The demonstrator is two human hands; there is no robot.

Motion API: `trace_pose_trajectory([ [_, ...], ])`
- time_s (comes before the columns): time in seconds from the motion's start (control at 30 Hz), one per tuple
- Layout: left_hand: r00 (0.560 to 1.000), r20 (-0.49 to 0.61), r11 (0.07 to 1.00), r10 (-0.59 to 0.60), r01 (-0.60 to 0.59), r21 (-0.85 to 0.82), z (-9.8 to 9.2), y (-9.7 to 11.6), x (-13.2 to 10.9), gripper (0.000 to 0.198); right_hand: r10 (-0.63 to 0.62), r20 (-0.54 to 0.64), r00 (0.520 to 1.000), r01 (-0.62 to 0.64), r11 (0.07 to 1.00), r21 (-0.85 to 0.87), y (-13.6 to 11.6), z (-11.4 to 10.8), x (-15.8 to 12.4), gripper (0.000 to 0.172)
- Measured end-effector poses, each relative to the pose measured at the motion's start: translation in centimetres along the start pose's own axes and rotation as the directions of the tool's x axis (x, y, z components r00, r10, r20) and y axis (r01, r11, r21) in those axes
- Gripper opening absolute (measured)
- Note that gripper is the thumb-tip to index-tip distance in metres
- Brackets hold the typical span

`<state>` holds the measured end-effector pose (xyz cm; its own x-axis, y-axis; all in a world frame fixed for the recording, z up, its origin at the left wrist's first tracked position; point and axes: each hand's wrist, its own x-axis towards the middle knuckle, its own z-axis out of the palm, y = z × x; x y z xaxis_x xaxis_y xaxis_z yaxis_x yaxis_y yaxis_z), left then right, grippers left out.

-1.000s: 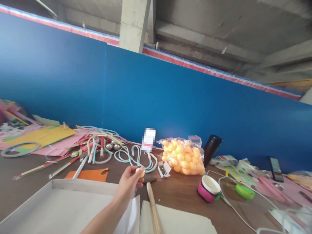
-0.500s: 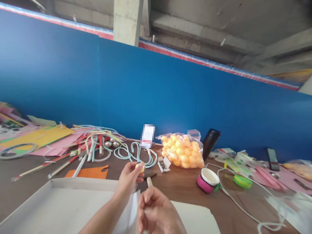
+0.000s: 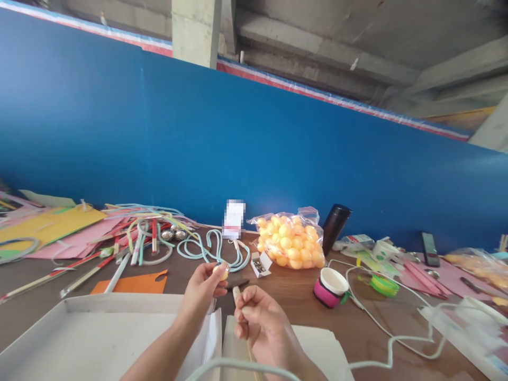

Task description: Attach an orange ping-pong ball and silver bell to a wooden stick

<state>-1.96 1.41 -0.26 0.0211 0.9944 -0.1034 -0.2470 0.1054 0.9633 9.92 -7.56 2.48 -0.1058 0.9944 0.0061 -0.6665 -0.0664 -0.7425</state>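
My left hand (image 3: 201, 289) pinches a small yellowish ball (image 3: 223, 271) between thumb and fingers, above the table's middle. To its right, my right hand (image 3: 264, 323) has its fingers curled together; a pale stick-like piece (image 3: 237, 292) shows at its fingertips, and whether it is gripped is hard to tell. The hands are apart. A small dark tool (image 3: 239, 285) lies behind them. Beyond it are an open little box of metal bits (image 3: 260, 264) and a clear bag of orange balls (image 3: 291, 242). A pale cord (image 3: 238, 363) crosses in front of my right hand.
A white tray (image 3: 119, 301) fills the front left. Farther left lie an orange sheet (image 3: 138, 283), coloured papers and tubes. On the right are a pink-wrapped cup (image 3: 330, 287), a black bottle (image 3: 335, 227), a white cable (image 3: 369, 317), green tape (image 3: 384, 286) and a phone (image 3: 429, 248).
The view has shifted slightly right. My right hand has turned and its fingers have drawn closer together. A pale cord now shows at the bottom edge. My left hand still holds the ball.
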Motion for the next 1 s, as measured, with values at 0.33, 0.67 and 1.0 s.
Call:
trace_pose_trajectory([
  [0.33,1.0,0.015,1.0,-0.023,0.024,-0.014,-0.1,-0.1,0.2,0.046,-0.085,-0.038,0.996,0.081,0.992,-0.093,0.4,-1.3,0.5,0.016],
  [0.67,1.0,0.003,1.0,-0.019,0.019,-0.023,0.0,-0.5,0.4,0.046,-0.108,-0.018,0.994,0.105,0.987,-0.119,1.0,-2.3,1.0,0.018],
  [1.0,1.0,0.005,0.998,-0.028,0.028,-0.058,-0.1,-0.5,0.4,0.047,-0.041,-0.038,0.998,0.035,0.99,-0.139,1.9,-3.5,1.3,0.025],
])
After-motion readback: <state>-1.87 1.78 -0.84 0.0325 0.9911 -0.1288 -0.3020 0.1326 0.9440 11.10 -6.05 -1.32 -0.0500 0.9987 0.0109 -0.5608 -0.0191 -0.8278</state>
